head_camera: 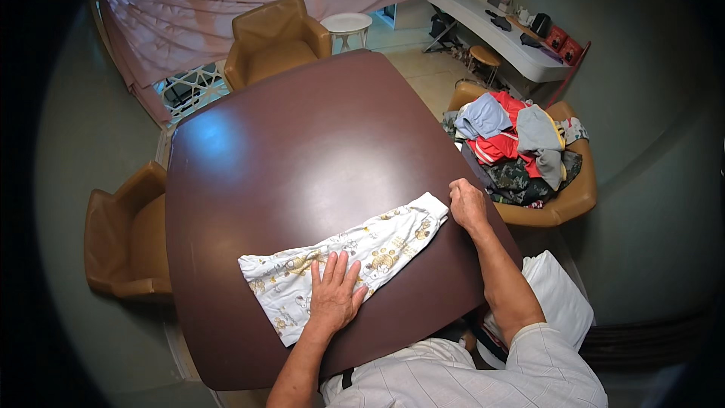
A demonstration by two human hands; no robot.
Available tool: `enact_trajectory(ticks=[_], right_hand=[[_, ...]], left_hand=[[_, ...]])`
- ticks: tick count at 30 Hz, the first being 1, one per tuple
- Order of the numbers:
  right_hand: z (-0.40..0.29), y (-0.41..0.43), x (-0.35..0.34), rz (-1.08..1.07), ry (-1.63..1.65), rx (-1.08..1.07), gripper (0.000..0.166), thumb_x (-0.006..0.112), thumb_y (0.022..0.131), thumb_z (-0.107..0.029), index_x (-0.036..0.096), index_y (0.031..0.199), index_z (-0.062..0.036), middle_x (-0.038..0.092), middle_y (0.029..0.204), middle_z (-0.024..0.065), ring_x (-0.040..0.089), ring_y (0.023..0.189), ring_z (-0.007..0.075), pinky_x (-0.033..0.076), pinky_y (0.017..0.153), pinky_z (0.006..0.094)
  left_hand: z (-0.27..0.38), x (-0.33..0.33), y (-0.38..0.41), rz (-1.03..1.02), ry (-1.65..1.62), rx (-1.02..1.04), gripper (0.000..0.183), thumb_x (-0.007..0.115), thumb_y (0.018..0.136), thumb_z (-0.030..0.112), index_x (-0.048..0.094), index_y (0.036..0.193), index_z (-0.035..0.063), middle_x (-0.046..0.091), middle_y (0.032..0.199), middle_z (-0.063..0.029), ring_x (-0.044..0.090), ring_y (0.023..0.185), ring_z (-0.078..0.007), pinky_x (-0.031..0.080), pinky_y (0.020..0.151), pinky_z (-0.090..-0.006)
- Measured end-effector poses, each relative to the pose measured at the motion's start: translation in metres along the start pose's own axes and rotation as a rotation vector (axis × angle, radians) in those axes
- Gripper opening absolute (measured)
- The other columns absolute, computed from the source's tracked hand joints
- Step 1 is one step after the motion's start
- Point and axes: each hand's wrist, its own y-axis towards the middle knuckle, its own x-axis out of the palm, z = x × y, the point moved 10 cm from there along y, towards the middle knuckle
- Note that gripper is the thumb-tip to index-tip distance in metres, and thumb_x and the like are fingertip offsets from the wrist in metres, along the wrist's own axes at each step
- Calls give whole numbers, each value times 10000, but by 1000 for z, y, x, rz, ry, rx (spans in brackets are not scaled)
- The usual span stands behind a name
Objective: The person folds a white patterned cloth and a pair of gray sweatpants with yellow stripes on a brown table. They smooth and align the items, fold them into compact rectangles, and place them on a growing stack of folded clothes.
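Observation:
A pair of white printed child's trousers (pixel 391 241), folded lengthwise, lies on the dark brown table (pixel 272 164). Its wide waist end points left and its ribbed cuff points up and to the right. My left hand (pixel 335 297) rests flat on the middle of the cloth, fingers apart. Just right of the cuff is my right hand (pixel 468 203), above the table's right edge, with its fingers curled. Whether anything small is inside the curled fingers cannot be told.
A tan armchair (pixel 583 198) at the right holds a heap of clothes (pixel 498 141). White folded cloth (pixel 558 294) lies beside my right arm. Other tan armchairs stand at the left (pixel 107 243) and far side (pixel 266 22). Behind are a round white side table (pixel 346 23) and a white desk (pixel 481 20).

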Motion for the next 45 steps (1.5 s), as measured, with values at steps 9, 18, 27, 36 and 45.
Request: enact_trajectory(ticks=[9,18,27,36,45], right_hand=[[-29,-17,33,-351,-228,44,673,881,776,-463,686,1236,-12,757,1198,248,720,1153,427,554,1007,512],[-46,-13,25,-263,-62,-69,433,747,796,-333,730,1052,16,773,1037,248,750,1001,405,574,903,466],[-209,-72,-10,-178,273,-278,302,805,889,-216,681,1078,-15,773,938,200,777,891,322,597,789,427],[-336,-260,111,-694,375,-780,451,811,918,-219,601,1262,-15,713,1080,225,731,925,437,589,791,511],[-279,-243,96,-489,361,-828,250,776,918,-87,688,1148,-45,697,1082,172,685,1021,383,557,892,478]], left_hand=[[0,-7,-3,-9,-43,-24,604,707,989,401,599,1502,103,451,1652,-188,357,1570,-379,187,1272,-656],[0,-21,-7,96,-133,-23,586,703,1002,391,598,1498,97,466,1638,-199,392,1553,-371,222,1267,-647],[-62,-6,-28,380,-1397,-521,651,572,1119,403,467,1565,-59,487,1609,-262,479,1503,-361,379,1251,-441],[-103,-62,-83,526,-2210,-632,758,506,1073,657,517,1517,43,653,1430,-139,648,1287,-278,535,1114,-445],[-125,-15,-123,408,-2064,-827,476,684,1046,115,540,1470,-45,669,1395,-166,685,1242,-251,572,1077,-418]])
